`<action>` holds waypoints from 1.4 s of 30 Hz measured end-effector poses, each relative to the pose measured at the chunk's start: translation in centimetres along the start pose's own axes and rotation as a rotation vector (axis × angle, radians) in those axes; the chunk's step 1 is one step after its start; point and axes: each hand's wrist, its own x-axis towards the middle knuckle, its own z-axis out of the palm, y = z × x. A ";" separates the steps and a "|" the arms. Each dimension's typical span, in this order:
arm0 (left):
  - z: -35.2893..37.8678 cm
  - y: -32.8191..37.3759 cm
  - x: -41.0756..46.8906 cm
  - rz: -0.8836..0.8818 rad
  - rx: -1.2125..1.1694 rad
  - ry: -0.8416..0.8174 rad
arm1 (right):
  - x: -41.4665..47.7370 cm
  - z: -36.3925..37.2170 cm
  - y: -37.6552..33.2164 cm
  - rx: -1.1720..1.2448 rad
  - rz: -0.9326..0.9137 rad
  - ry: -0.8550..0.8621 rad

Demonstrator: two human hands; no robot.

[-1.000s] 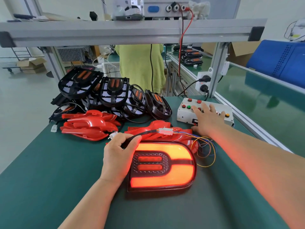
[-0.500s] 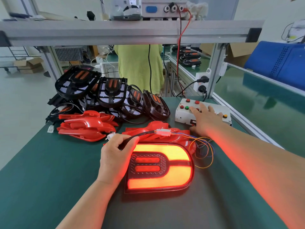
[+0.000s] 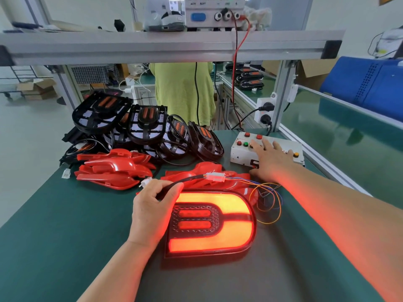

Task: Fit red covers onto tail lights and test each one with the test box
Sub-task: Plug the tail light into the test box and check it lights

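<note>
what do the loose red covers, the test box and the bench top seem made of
The loose red covers look like glossy moulded plastic: sharp highlights on curved edges. The test box has a white matte casing, painted metal or plastic, cannot tell which. The bench top is a dark green mat, probably rubber or vinyl, with a dull sheen.

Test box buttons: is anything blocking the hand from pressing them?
No, nothing visible does. The right hand lies on top of the test box, fingers spread among its buttons. The loose wires lie nearer, beside the lit tail light, not in between.
</note>
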 end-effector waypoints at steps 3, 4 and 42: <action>0.0 0.0 0.0 -0.009 -0.028 -0.012 | 0.1 -0.3 0.3 0.044 0.006 0.017; 0.0 0.0 0.0 -0.013 -0.032 -0.014 | 0.0 -0.4 0.4 0.047 0.008 0.021; -0.1 0.2 -0.3 -0.039 -0.033 0.013 | -9.8 -1.7 -5.8 0.899 -0.391 -0.006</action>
